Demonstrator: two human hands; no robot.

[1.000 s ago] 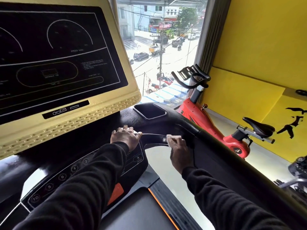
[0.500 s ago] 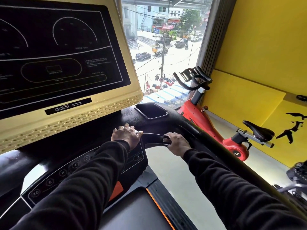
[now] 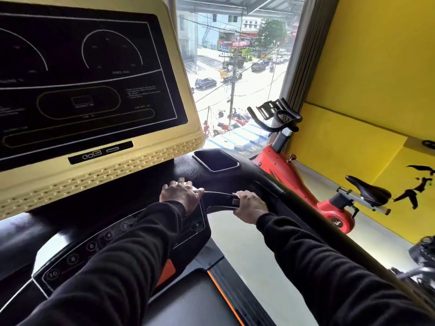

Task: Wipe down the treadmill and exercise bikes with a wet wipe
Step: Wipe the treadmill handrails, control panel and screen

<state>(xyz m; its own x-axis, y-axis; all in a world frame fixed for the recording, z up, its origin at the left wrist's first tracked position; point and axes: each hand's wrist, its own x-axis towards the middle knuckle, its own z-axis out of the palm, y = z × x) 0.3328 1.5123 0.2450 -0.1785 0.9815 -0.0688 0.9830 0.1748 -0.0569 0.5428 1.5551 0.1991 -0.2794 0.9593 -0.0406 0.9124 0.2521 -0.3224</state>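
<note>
I stand on a treadmill with a yellow-framed console screen [image 3: 94,90] and a black button panel [image 3: 94,245]. My left hand [image 3: 180,192] rests on the panel's top right corner, fingers curled over the edge. My right hand [image 3: 250,205] grips the curved black inner handlebar [image 3: 219,200]. A sliver of white wet wipe [image 3: 236,194] shows under its fingers against the bar; most of the wipe is hidden. A red exercise bike [image 3: 301,184] with black handlebars and saddle stands to the right.
The treadmill's black side rail [image 3: 329,231] runs down the right. A recessed tray [image 3: 216,160] sits in the black deck behind the hands. A large window is ahead, a yellow wall [image 3: 376,67] at right, and dark equipment [image 3: 423,255] at the right edge.
My right hand slid left along the handlebar from the side rail joint and now wraps over the bar, covering most of the wipe. My left hand stayed put.
</note>
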